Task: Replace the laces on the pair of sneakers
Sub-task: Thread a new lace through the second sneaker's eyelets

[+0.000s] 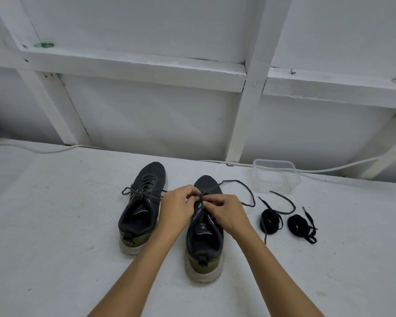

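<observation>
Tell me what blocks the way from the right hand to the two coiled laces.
Nothing visible does. The coiled laces lie on bare table right of the right hand, whose fingers now pinch the right sneaker's lace.

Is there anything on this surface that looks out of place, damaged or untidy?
Nothing looks damaged or spilled. Both hands, left hand and right hand, work the lace on the right sneaker. Two coiled laces lie loose beside it, with ends trailing, and the clear container behind them appears empty.
</observation>
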Available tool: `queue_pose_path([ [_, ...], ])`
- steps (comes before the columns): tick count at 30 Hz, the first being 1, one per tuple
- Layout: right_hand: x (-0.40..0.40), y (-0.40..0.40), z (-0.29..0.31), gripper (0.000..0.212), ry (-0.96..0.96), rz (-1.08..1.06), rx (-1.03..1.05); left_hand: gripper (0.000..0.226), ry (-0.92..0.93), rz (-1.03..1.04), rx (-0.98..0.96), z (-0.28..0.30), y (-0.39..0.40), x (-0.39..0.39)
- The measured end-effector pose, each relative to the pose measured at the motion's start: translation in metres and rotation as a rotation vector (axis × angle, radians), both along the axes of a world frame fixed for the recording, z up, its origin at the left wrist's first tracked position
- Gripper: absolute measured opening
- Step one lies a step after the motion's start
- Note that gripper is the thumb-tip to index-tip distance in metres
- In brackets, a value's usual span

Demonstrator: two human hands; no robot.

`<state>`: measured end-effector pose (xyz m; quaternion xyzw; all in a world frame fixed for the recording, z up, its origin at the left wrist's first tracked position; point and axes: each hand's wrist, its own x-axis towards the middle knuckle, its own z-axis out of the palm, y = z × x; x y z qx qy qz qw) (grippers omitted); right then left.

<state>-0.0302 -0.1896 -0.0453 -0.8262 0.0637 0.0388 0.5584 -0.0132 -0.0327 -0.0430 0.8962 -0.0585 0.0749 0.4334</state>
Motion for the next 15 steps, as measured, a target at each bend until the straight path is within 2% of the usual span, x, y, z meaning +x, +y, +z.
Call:
queue_pose_path([
  [4,-0.0013,-0.001,-0.0019,0.016,-0.002,-0.014,0.02,0.011,0.033,0.029,-0.07,0.0005,-0.0034,-0.002],
  [9,-0.0014,0.0005,-0.0021,0.017,-0.005,-0.016,0.013,0.014,-0.023,0.037,-0.045,-0.0013,-0.0046,-0.008],
  [13,-0.0014,-0.0018,-0.0041,0.017,0.027,-0.044,0.046,0.01,0.097,0.058,-0.247,-0.0053,-0.0029,-0.0067],
  [15,-0.0009,-0.0018,-0.0042,0.018,0.039,-0.049,0.055,0.015,0.143,0.006,-0.272,-0.0074,0.0003,-0.0053],
])
